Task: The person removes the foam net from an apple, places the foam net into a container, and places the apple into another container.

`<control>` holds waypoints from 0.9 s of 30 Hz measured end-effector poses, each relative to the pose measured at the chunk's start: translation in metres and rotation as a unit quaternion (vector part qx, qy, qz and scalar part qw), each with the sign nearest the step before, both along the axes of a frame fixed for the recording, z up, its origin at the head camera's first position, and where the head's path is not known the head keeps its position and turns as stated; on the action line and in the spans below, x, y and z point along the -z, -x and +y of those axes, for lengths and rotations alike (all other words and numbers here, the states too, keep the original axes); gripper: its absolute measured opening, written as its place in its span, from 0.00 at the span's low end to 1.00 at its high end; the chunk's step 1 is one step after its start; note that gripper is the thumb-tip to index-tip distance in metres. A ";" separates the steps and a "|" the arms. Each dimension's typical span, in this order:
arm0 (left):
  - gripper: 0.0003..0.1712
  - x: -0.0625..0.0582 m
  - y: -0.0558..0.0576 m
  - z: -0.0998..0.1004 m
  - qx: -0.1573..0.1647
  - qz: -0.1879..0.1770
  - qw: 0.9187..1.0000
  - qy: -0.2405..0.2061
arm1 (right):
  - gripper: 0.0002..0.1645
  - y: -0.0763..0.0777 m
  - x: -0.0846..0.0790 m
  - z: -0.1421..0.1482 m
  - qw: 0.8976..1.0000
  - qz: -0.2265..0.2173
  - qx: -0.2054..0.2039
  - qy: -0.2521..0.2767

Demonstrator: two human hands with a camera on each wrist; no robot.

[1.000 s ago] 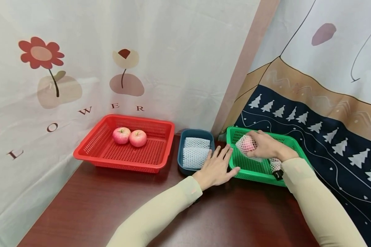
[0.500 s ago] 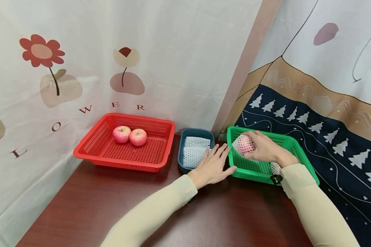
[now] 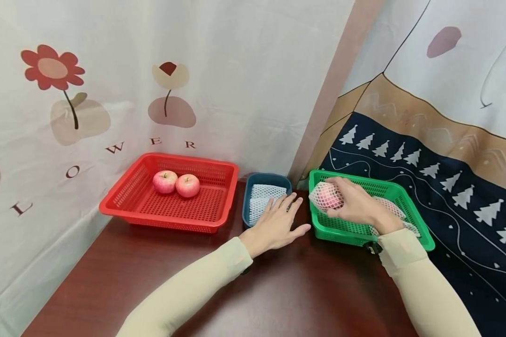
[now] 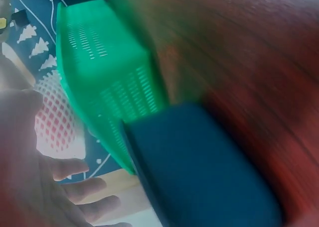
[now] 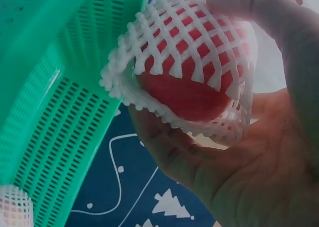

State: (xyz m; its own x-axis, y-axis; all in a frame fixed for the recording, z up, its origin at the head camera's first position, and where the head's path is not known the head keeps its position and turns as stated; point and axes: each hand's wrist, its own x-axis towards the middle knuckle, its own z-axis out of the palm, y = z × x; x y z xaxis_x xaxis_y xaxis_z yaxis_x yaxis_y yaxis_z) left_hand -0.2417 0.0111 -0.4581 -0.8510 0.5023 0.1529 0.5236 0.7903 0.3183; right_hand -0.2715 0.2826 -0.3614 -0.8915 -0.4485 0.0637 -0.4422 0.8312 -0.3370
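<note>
In the head view my right hand (image 3: 356, 202) grips an apple (image 3: 330, 195) wrapped in a white foam net, at the left end of the green basket (image 3: 341, 238). Seen from the right wrist, fingers and thumb curl round the netted apple (image 5: 182, 95), whose red skin shows through an opening in the net. My left hand (image 3: 273, 225) is spread, with straight fingers, over the right side of the small dark-blue container (image 3: 247, 196). Folded white foam nets (image 3: 261, 199) lie inside that container, partly hidden by the hand. Nothing shows in the left hand.
Two bare apples, a left one (image 3: 165, 181) and a right one (image 3: 187, 186), sit in the red basket (image 3: 160, 219) at left. More netted fruit (image 3: 390, 206) lies in the green basket, partly behind the right forearm. A patterned curtain (image 3: 244, 84) hangs behind the table (image 3: 152, 262).
My right hand has carried the netted apple left towards the green basket's left rim. The left hand has drawn back slightly to the left, and more netted fruit shows behind the right wrist.
</note>
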 end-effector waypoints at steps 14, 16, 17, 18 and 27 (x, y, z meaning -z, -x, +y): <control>0.50 -0.007 -0.020 -0.035 0.006 0.031 0.999 0.005 | 0.53 -0.024 0.012 -0.014 1.000 0.019 -0.004 0.010; 0.50 -0.006 -0.022 -0.042 0.004 0.036 0.999 0.008 | 0.54 -0.027 0.013 -0.018 1.000 0.021 -0.007 0.015; 0.50 -0.006 -0.023 -0.045 0.004 0.038 0.999 0.010 | 0.54 -0.028 0.014 -0.019 1.000 0.022 -0.008 0.015; 0.50 -0.006 -0.024 -0.048 0.005 0.040 0.999 0.009 | 0.55 -0.029 0.015 -0.021 1.000 0.021 -0.010 0.018; 0.49 -0.002 -0.034 -0.076 0.009 0.075 0.997 0.001 | 0.58 -0.038 0.023 -0.036 0.998 0.035 -0.037 0.043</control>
State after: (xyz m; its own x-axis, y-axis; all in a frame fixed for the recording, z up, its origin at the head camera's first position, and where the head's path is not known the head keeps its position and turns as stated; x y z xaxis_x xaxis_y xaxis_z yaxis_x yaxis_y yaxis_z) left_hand -0.2075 -0.0650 -0.4564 -0.8097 0.5174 0.2770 0.5790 0.7813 0.2332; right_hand -0.2339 0.2467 -0.3848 -0.8485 -0.5024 0.1665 -0.5259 0.7651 -0.3715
